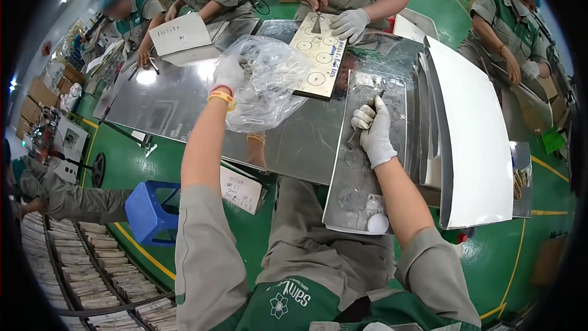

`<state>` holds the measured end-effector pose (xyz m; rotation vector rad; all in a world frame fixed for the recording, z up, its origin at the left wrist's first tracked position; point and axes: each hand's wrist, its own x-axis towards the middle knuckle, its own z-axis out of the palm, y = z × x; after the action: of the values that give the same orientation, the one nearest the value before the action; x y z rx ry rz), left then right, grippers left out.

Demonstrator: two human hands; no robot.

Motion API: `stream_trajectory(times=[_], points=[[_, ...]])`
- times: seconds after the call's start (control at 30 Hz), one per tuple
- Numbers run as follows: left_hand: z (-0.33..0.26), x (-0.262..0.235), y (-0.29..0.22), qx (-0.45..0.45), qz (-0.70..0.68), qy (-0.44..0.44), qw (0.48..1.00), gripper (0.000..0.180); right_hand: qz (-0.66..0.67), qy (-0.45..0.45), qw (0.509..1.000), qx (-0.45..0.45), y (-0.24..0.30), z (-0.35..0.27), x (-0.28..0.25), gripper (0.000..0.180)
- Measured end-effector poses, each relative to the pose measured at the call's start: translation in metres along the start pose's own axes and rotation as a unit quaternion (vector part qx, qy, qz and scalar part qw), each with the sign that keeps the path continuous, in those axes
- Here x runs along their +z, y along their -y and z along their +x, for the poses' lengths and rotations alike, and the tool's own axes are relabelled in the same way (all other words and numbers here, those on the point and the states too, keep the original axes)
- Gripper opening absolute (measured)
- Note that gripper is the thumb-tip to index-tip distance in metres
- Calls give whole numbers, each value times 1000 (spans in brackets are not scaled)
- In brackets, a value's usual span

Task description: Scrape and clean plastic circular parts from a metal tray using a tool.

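Note:
My left hand (229, 74), in a white glove, grips the edge of a crumpled clear plastic bag (267, 95) on the shiny metal table. Over a scuffed grey metal sheet (361, 175), my gloved right hand (375, 126) is closed with the thumb pointing away from me. A small dark tip shows beyond that thumb; the rest of whatever the fingers hold is hidden. Beyond the bag lies a cream panel (311, 61) marked with circles. A co-worker's bare hand holds a scraper (316, 24) on it, and their gloved hand rests at its right edge.
Upright white-faced boards (468, 138) stand at the right of the metal sheet. A round white lid (378, 224) lies on the sheet's near end. A blue stool (152, 211) is on the floor at left. Other people work around the metal table (162, 107).

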<state>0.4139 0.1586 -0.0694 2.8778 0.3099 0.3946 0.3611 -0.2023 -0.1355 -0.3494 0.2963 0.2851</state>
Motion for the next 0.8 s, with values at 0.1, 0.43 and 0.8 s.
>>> stream_trajectory(times=[0.1, 0.43, 0.8], points=[[-2, -5, -13, -25, 54, -46, 997, 37, 0, 2, 1000, -6, 2, -1, 0, 26], [-58, -38, -44, 56, -337, -269, 901, 37, 14, 20, 1000, 11, -5, 2, 0, 29], [-360, 35, -162, -137, -581, 62, 800, 37, -62, -42, 997, -34, -3, -8, 19, 24]])
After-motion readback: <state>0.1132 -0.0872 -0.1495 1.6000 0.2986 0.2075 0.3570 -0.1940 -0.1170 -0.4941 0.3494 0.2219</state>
